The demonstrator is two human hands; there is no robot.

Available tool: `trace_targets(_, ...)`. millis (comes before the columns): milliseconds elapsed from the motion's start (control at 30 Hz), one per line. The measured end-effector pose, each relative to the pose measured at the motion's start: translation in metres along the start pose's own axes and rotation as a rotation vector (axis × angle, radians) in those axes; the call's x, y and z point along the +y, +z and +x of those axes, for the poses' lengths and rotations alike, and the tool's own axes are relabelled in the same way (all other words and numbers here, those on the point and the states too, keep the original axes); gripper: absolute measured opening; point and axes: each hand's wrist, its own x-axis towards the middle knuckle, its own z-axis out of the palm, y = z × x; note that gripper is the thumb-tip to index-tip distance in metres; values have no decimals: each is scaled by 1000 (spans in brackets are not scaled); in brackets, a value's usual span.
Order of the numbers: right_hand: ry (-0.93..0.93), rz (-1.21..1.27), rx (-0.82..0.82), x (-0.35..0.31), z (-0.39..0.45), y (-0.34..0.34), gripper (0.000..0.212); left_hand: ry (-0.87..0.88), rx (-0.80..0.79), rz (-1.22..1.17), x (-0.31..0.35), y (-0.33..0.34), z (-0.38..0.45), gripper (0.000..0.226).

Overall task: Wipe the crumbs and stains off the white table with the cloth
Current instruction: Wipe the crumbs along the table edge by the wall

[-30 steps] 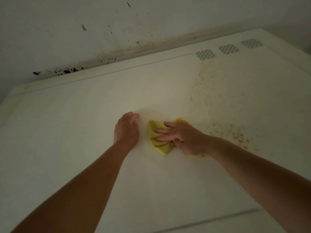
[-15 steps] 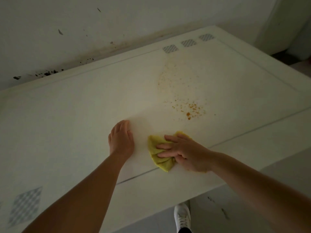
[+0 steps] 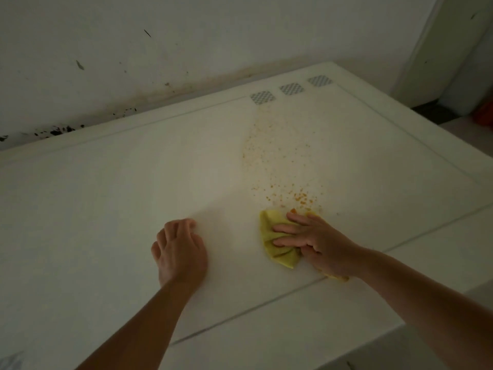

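Note:
A crumpled yellow cloth lies on the white table, pressed flat under my right hand, whose fingers spread over it. Orange crumbs sit just beyond the cloth's far edge, and one touches my fingertips. A fainter speckled brownish stain fans out from there toward the back of the table. My left hand rests palm down on the bare table to the left of the cloth, fingers slightly curled, holding nothing.
A stained white wall with dark specks runs along the table's far edge. Three grey patterned squares mark the back right of the table. The table's near edge and right corner drop to the floor.
My right hand has slid the cloth to the right and up to the crumbs, which now touch its far edge. The left hand has curled its fingers a little. The view has shifted.

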Motion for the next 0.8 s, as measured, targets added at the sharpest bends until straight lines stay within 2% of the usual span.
trace_targets(333, -49, -55, -13, 28, 114, -32, 52, -6, 7, 49, -4, 3, 0, 46)
trace_targets(433, -68, -82, -17, 43, 152, -45, 51, -46, 77, 40, 7, 11, 14, 43)
trace_targets(567, -98, -116, -15, 73, 210, -70, 49, -86, 94, 6, 59, 37, 67, 44)
trace_targets(800, -151, -171, -14, 128, 289, -115, 50, -187, 123, -22, 139, 85, 174, 34)
